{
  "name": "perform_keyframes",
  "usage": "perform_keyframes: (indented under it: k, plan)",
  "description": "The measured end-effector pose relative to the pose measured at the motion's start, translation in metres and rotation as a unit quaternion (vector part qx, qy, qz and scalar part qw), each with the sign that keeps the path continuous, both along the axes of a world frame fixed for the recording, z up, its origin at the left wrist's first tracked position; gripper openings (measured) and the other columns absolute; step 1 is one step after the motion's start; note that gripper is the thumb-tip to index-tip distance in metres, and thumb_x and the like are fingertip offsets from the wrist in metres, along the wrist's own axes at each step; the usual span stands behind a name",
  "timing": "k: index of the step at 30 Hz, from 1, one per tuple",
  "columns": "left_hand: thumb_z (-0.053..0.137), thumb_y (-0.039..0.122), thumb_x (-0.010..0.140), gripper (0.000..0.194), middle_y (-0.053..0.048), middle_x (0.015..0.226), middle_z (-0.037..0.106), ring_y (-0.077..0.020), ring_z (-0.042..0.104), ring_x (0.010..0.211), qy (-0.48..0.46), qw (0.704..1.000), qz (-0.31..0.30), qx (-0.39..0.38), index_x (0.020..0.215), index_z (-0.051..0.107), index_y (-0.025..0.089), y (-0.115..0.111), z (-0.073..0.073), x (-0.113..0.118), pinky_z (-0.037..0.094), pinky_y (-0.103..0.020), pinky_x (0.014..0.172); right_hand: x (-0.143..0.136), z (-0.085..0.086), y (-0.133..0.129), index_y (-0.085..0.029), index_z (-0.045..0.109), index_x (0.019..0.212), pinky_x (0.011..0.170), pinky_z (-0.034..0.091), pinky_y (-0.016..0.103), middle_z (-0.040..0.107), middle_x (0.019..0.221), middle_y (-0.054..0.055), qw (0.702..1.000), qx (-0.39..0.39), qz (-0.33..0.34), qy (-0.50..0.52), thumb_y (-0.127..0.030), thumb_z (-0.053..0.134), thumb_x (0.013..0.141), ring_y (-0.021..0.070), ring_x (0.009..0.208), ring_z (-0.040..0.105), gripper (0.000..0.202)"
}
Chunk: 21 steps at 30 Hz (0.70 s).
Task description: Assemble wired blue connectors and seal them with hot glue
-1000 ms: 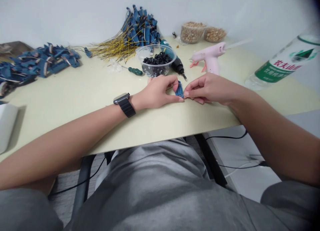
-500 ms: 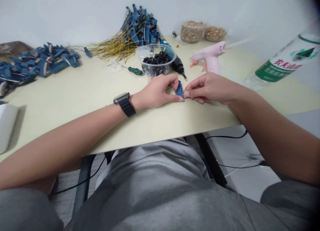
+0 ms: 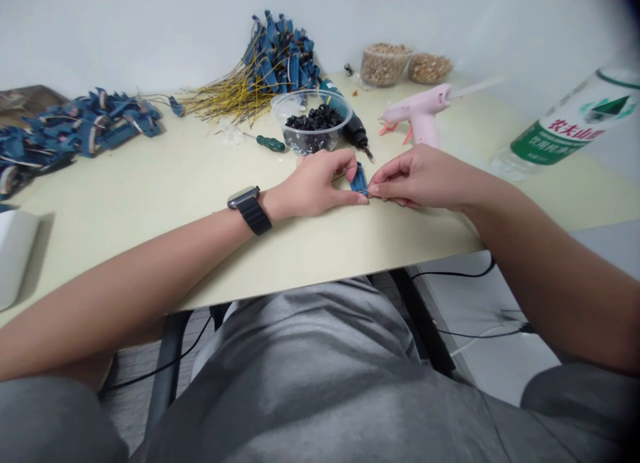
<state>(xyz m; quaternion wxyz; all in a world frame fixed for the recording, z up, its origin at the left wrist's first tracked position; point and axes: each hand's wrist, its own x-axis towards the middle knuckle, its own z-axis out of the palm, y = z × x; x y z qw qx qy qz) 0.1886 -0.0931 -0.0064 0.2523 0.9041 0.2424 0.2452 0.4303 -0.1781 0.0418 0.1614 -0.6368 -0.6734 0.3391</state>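
My left hand, with a dark watch on its wrist, holds a small blue piece between thumb and fingers, just above the table's front part. A thin yellowish wire shows between those fingers. My right hand is pinched at the lower right edge of the blue piece; whatever lies between its fingertips is too small to make out. Just behind my hands is a clear round tub of small black pieces.
Blue pieces with yellow wires are heaped at the back, more blue pieces at the left. Behind my hands are a green screwdriver, a dark tool, a pink glue gun and tubs of gravel. A bottle stands right.
The fingers of my right hand have drawn slightly closer together beside the blue piece. My left hand keeps its hold.
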Motion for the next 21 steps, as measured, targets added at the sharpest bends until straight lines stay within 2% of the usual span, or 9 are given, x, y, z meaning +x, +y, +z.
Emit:
perform_keyframes:
  k: [2,5,8,11,16,21]
  plan:
    - [0.096,0.054,0.091,0.045,-0.003,0.098,0.076,-0.0249,0.065,0.092,0.0,1.0,-0.001,0.003,0.098,0.063,0.025,0.0,0.001,0.001,0.045,-0.038,0.086,0.0,0.002,-0.001,-0.022,0.088,0.087,0.056,0.035,0.034,0.059,0.061,-0.001,1.0,0.017,0.003,-0.025,-0.047,0.098,0.098,0.0127,0.053,0.047,0.028]
    - [0.096,0.053,0.09,0.045,-0.003,0.098,0.076,-0.0248,0.066,0.092,0.0,1.0,0.002,0.006,0.098,0.063,0.025,-0.001,0.001,0.003,0.046,-0.039,0.086,0.002,0.006,-0.004,-0.023,0.088,0.085,0.061,0.035,0.034,0.061,0.063,0.0,0.994,0.082,0.0,-0.066,-0.039,0.097,0.098,0.0142,0.059,0.048,0.022]
    - [0.096,0.052,0.092,0.044,-0.002,0.095,0.076,-0.0247,0.065,0.091,0.005,1.0,0.004,0.005,0.099,0.062,0.025,-0.004,0.002,0.006,0.047,-0.039,0.087,0.007,0.012,-0.011,-0.023,0.087,0.087,0.064,0.035,0.035,0.06,0.065,0.002,0.986,0.149,-0.02,-0.068,-0.042,0.093,0.101,0.0166,0.064,0.048,0.025]
    - [0.097,0.051,0.092,0.045,-0.003,0.096,0.075,-0.0257,0.065,0.094,0.006,1.0,0.008,0.009,0.098,0.061,0.025,-0.007,0.002,0.008,0.048,-0.04,0.089,0.011,0.02,-0.022,-0.022,0.083,0.085,0.064,0.032,0.037,0.053,0.064,0.002,0.979,0.188,-0.05,-0.063,-0.043,0.09,0.104,0.0171,0.064,0.044,0.029]
    - [0.098,0.047,0.093,0.047,-0.004,0.1,0.074,-0.0278,0.067,0.101,0.006,1.0,0.01,0.006,0.096,0.056,0.025,-0.016,0.005,0.016,0.047,-0.041,0.092,0.013,0.026,-0.033,-0.019,0.091,0.092,0.065,0.027,0.038,0.057,0.065,0.001,0.961,0.234,-0.116,-0.093,-0.025,0.083,0.104,0.014,0.063,0.038,0.015]
    - [0.099,0.047,0.092,0.048,-0.004,0.103,0.076,-0.0294,0.069,0.104,0.003,1.0,0.021,0.018,0.097,0.058,0.024,-0.024,0.003,0.031,0.046,-0.043,0.092,0.012,0.024,-0.037,-0.014,0.093,0.096,0.065,0.029,0.038,0.066,0.068,0.001,0.959,0.244,-0.126,-0.069,-0.017,0.08,0.102,0.0133,0.065,0.041,0.015]
